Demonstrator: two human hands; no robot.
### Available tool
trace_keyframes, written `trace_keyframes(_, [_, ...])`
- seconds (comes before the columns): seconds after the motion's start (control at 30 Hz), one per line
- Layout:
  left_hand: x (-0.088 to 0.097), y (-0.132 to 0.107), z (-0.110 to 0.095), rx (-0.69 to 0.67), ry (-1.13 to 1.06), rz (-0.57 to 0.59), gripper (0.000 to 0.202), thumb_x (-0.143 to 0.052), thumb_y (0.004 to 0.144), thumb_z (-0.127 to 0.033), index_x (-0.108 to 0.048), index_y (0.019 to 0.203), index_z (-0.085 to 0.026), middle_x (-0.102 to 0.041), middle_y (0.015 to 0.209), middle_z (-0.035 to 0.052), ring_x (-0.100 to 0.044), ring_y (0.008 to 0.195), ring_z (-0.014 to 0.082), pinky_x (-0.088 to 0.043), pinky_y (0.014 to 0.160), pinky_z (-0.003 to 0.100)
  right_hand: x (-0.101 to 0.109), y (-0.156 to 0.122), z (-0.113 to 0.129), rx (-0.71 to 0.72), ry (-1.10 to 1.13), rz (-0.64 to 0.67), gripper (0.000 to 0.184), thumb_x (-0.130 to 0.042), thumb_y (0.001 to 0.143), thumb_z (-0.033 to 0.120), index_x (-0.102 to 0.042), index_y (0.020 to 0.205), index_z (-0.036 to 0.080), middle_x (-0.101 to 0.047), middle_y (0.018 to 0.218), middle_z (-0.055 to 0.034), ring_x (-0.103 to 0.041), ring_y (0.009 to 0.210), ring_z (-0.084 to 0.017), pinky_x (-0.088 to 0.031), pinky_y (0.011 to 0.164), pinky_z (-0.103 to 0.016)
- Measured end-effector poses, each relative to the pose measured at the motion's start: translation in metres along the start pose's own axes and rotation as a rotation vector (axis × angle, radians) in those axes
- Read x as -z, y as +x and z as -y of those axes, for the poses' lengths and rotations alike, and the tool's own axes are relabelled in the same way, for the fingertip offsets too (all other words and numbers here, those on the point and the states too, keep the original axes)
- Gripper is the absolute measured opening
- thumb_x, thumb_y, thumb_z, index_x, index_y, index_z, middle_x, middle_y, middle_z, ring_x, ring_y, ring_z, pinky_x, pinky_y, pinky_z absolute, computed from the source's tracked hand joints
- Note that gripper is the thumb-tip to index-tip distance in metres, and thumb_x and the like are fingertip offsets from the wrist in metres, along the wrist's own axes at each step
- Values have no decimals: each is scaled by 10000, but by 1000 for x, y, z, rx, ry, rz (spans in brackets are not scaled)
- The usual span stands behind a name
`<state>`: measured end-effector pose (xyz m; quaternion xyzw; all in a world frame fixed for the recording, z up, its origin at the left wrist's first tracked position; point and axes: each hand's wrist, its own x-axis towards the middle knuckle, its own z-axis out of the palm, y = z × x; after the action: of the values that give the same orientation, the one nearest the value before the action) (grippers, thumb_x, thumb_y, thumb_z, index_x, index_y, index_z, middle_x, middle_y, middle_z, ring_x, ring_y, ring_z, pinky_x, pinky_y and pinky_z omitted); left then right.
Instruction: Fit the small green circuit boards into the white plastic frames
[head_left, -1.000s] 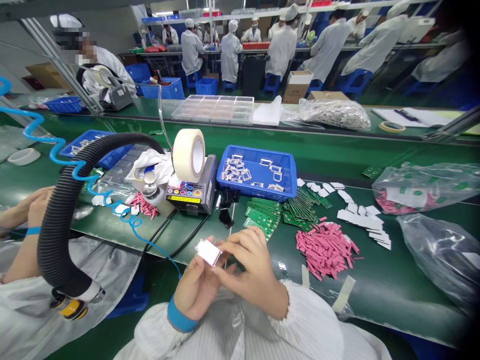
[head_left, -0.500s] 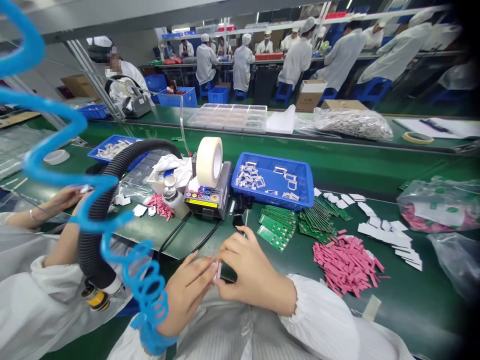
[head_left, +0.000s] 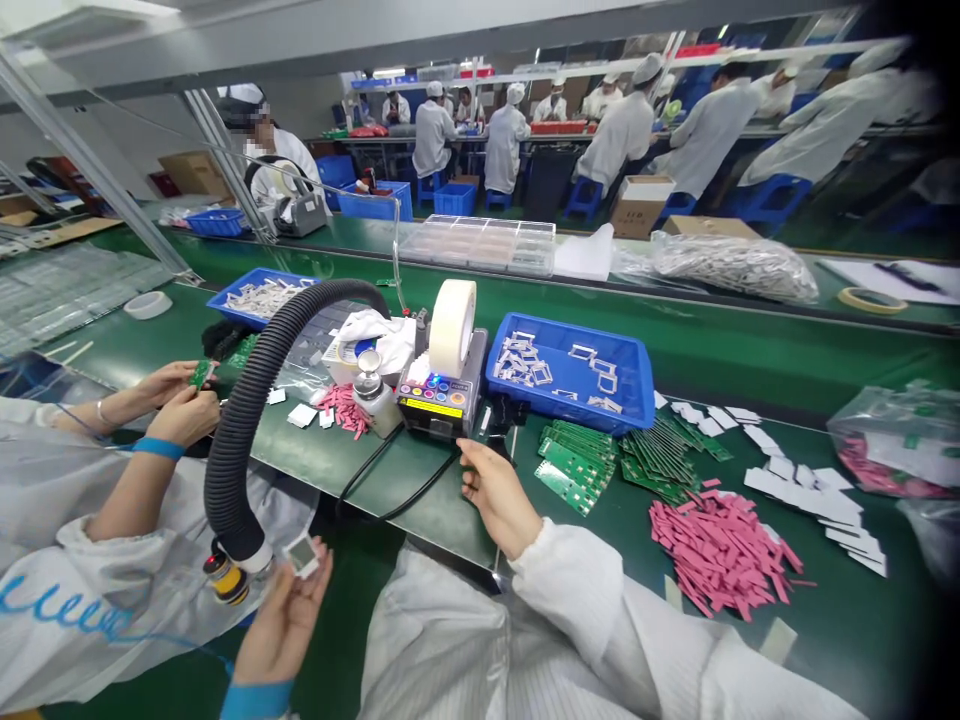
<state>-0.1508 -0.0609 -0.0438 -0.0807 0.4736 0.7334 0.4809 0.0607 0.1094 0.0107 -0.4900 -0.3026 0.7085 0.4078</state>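
Observation:
My left hand (head_left: 289, 610) is at the lower left, a blue band on its wrist. Between its thumb and fingers it grips a small display in a white frame (head_left: 303, 556), the grey screen facing up. My right hand (head_left: 499, 495) is at the front of the automatic tape dispenser (head_left: 431, 405), its fingers curled and the fingertips by the machine's lower front corner. What those fingers pinch, if anything, is too small to make out. A large roll of cream tape (head_left: 452, 330) stands on the dispenser.
Right of the dispenser are a blue bin (head_left: 574, 400) of white frames, green circuit boards (head_left: 576, 465), pink strips (head_left: 724, 545) and white pieces (head_left: 810, 490). A black hose (head_left: 232, 400) arches at left, beside a co-worker's hands (head_left: 184, 400) holding a green board.
My hands, together earlier around a small piece, have parted. The left moved down and left with the display; the right moved toward the dispenser. The blue coil swung down left, and the view shifted.

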Motion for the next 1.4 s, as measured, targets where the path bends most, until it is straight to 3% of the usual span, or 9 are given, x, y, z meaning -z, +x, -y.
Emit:
trace_keyframes(0.17, [38,18,-12,22,-241,-11,457,-320,892,-107,-394,1320,-249,-744,925,60,-677,894,170,-531,850,319,-16,7,-10,-81,222,-88,407,-744,534,449,-582,827,217,-503,608,60,-402,429,-50,-336,444,-210])
trace_keyframes(0.4, [42,14,-22,47,-351,100,463,-297,892,-108,-408,1309,-277,-736,970,50,-663,934,167,-503,889,311,-34,15,-2,-109,303,-108,270,-736,582,375,-542,692,222,-461,559,80,-376,430,-47,-340,459,-210])
trace_keyframes(0.53, [40,13,-3,51,-353,142,414,-308,901,-141,-518,1217,-305,-740,962,25,-664,929,146,-516,865,274,-29,-3,7,-71,263,-52,265,-744,569,355,-570,706,210,-479,609,65,-386,480,-57,-325,475,-209])
trace_keyframes(0.67, [3,3,37,169,-289,258,355,-340,896,-141,-664,1026,-205,-734,964,90,-670,922,200,-545,820,340,-15,-43,19,-3,150,72,239,-753,576,344,-600,637,172,-470,601,46,-387,538,-76,-331,528,-222])
trace_keyframes(0.8, [-70,-26,58,414,-195,398,309,-438,855,-84,-698,919,-239,-738,963,25,-672,878,136,-489,885,304,6,-72,34,168,-52,186,194,-749,583,287,-595,561,172,-522,727,5,-470,691,-124,-376,645,-250])
trace_keyframes(0.97, [-148,-60,67,400,-109,565,143,-618,759,-157,-701,872,-181,-740,868,27,-659,811,136,-488,819,270,21,-88,45,490,-376,266,130,-672,667,264,-607,578,195,-538,1055,-58,-514,986,-224,-360,899,-391])
trace_keyframes(1.07, [-164,-72,73,407,-85,627,196,-686,696,-171,-694,891,-169,-736,878,26,-651,828,127,-467,846,242,23,-92,48,637,-532,181,106,-657,685,224,-622,587,207,-520,1129,-59,-491,1049,-246,-355,913,-422])
trace_keyframes(1.2, [-167,-79,77,437,-64,656,245,-724,665,-224,-693,906,-200,-739,900,17,-656,838,121,-480,828,230,26,-91,49,766,-650,15,81,-652,690,190,-638,620,228,-499,1161,-41,-463,1085,-247,-350,918,-422])
trace_keyframes(1.4, [-167,-81,77,400,-37,623,267,-765,609,-229,-708,869,-225,-751,881,11,-666,802,110,-506,773,207,27,-83,49,754,-590,-49,99,-637,705,204,-612,611,222,-513,1120,-43,-478,1070,-235,-326,931,-424])
